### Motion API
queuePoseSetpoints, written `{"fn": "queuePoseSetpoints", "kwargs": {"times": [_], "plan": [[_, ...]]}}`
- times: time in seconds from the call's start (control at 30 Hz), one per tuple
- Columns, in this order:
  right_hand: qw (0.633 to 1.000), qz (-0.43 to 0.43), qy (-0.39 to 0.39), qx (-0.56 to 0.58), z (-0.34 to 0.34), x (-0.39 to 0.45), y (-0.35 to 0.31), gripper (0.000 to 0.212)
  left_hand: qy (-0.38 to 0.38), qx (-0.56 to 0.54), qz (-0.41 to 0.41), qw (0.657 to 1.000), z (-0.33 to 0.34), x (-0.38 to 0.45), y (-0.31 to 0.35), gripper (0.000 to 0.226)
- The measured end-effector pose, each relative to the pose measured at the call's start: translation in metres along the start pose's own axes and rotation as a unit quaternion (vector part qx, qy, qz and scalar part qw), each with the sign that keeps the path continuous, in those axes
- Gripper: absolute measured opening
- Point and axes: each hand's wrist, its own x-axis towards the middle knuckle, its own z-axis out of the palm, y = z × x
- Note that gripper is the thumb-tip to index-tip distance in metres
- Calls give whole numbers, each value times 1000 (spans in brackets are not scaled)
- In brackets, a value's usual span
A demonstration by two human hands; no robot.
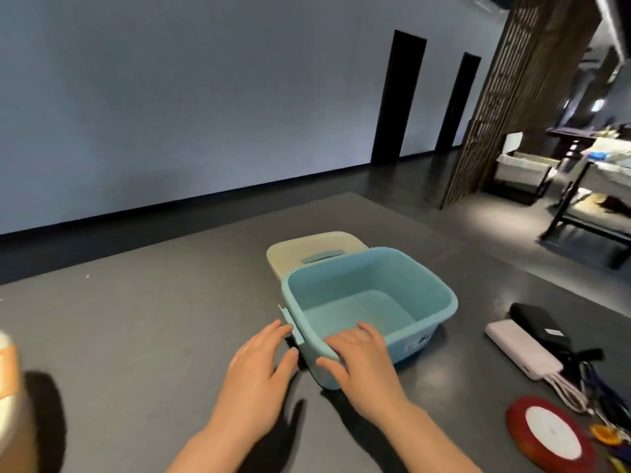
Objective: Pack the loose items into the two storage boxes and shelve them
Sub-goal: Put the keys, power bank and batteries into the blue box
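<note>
An empty light-blue storage box [423,285] stands open on the grey table [153,336], with its beige lid [307,247] lying just behind it. My right hand [358,356] grips the box's near rim, fingers over the edge and thumb on the outer wall. My left hand [259,360] is beside the box's left latch, fingers straight and touching it. Loose items lie to the right: a pink power bank [519,349], a black power bank [536,322], tangled cables [580,377] and a red round disc with a white centre [549,435].
A blurred beige object [10,387] sits at the table's left edge. Beyond the table are a dark floor, a wooden lattice screen [505,107] and metal racks [587,199] with bins at the far right.
</note>
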Motion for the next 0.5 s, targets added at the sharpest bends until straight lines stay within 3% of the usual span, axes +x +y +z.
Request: {"fn": "queuePoseSetpoints", "kwargs": {"times": [0.17, 0.5], "plan": [[990, -120, 32, 61, 31, 1, -69, 10, 75, -13, -62, 995, -15, -12, -25, 40], [968, -235, -65, 61, 67, 56, -152, 18, 131, 87, -171, 973, -77, -26, -81, 50]]}}
